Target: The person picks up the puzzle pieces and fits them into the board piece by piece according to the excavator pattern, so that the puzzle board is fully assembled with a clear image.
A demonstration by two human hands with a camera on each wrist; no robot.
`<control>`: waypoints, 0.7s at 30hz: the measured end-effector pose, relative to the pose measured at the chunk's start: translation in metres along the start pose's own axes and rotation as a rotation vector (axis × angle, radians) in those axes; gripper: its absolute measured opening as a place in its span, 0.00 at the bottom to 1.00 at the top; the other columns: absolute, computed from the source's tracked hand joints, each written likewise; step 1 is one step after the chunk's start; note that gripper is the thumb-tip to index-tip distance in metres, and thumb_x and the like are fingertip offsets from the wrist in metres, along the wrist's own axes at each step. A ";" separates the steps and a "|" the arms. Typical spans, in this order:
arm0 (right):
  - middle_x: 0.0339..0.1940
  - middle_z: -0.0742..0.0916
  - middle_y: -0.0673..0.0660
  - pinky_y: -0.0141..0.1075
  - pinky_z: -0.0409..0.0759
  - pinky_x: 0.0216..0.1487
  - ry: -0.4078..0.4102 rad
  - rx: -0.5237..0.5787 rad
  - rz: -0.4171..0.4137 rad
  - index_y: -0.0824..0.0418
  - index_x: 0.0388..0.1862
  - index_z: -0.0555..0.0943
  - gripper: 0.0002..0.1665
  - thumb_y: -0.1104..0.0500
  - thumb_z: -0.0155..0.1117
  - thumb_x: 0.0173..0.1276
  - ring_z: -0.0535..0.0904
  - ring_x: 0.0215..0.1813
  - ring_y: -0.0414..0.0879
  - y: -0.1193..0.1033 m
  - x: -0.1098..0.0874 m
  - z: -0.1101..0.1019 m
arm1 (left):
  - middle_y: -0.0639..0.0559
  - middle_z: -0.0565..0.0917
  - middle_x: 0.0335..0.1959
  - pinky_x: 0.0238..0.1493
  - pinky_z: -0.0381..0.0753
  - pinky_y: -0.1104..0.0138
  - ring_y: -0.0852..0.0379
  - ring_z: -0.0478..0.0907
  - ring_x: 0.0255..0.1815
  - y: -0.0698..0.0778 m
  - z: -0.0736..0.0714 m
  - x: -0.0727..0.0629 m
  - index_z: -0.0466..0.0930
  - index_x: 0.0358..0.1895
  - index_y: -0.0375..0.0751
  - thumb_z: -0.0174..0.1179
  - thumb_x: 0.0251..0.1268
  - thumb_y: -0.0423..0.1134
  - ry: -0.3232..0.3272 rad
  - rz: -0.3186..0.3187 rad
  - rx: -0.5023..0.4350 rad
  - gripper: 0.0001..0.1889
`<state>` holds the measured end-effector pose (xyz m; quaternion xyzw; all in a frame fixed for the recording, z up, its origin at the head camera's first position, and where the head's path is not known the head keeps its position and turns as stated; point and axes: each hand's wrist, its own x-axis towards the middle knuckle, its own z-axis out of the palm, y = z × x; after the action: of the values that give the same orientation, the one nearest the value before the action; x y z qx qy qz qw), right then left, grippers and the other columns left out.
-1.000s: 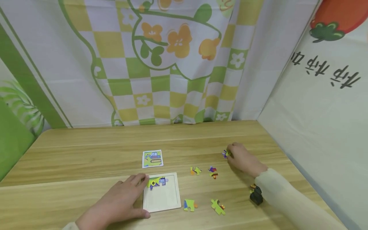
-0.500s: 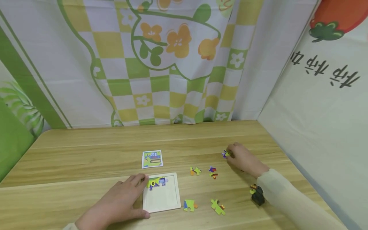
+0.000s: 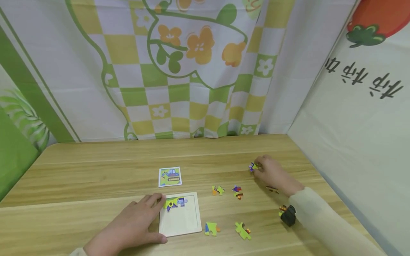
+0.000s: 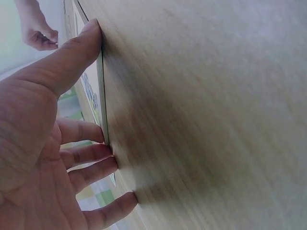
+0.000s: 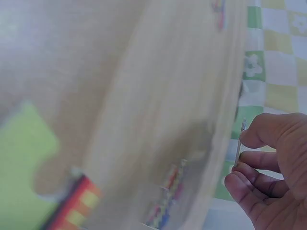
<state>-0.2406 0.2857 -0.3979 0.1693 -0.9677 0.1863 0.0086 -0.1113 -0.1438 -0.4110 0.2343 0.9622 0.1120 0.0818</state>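
My left hand point(image 3: 137, 222) rests along the left edge of a pale square puzzle tray point(image 3: 180, 225), its thumb and fingers spread against the rim. Joined puzzle pieces point(image 3: 174, 203) lie in the tray's upper left. At the right, my right hand point(image 3: 272, 173) pinches a green and purple puzzle piece point(image 3: 252, 166) between thumb and fingertips. The right wrist view shows that puzzle piece point(image 5: 239, 146) edge-on, held above the table. Below this hand lies another puzzle piece point(image 3: 272, 189), partly covered by the wrist.
Loose pieces lie right of the tray: a green and orange one point(image 3: 218, 190), a red and purple one point(image 3: 237, 192), a green and blue one point(image 3: 211, 228) and a green one point(image 3: 243, 230). A picture card point(image 3: 169, 177) sits behind the tray. A black object point(image 3: 287, 215) is beside the right sleeve.
My right hand has risen slightly and shifted a little right with its puzzle piece, uncovering another piece under the wrist. The left hand and tray have stayed put.
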 end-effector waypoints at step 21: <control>0.45 0.88 0.64 0.49 0.89 0.48 0.042 -0.075 -0.187 0.71 0.50 0.85 0.15 0.63 0.71 0.67 0.85 0.46 0.54 -0.027 -0.006 -0.007 | 0.38 0.71 0.76 0.61 0.81 0.36 0.37 0.72 0.74 -0.001 0.001 -0.001 0.68 0.76 0.32 0.73 0.47 0.72 0.004 0.015 0.008 0.59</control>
<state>-0.2264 0.2669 -0.3821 0.2542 -0.9537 0.1517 0.0528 -0.1103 -0.1450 -0.4123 0.2418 0.9610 0.1095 0.0779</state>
